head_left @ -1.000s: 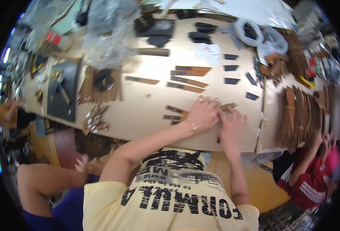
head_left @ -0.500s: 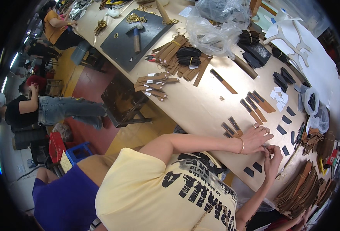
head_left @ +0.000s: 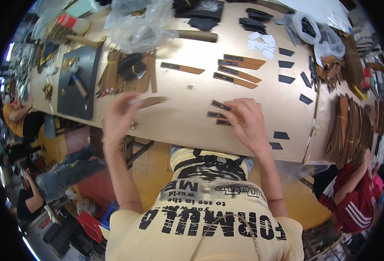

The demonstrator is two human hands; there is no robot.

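My left hand [head_left: 121, 114], smeared by motion, is over the table's near left part with a brown leather strip [head_left: 152, 102] in its fingers. My right hand [head_left: 248, 119] is bent over a small group of brown strips with black end pieces, its thumb and fingers closed at the uppermost black-ended strip [head_left: 220, 105]. The brown ends of this group are mostly hidden under the hand. Farther off lies a fanned group of black-ended strips [head_left: 237, 80], with a single black-ended strip [head_left: 182, 68] to its left.
Dark slanted pieces [head_left: 286, 79] lie spaced out on the right, below white paper tags [head_left: 261, 45]. Stacked brown strips [head_left: 346, 130] fill the far right. Bundled strips [head_left: 129, 69], a dark board [head_left: 76, 102] with a hammer [head_left: 79, 85], and plastic bags [head_left: 135, 26] stand left and behind.
The view has turned. My hands, together at the right before, are now apart: the left has moved left and holds a brown strip, the right is at the near group of black-ended strips.
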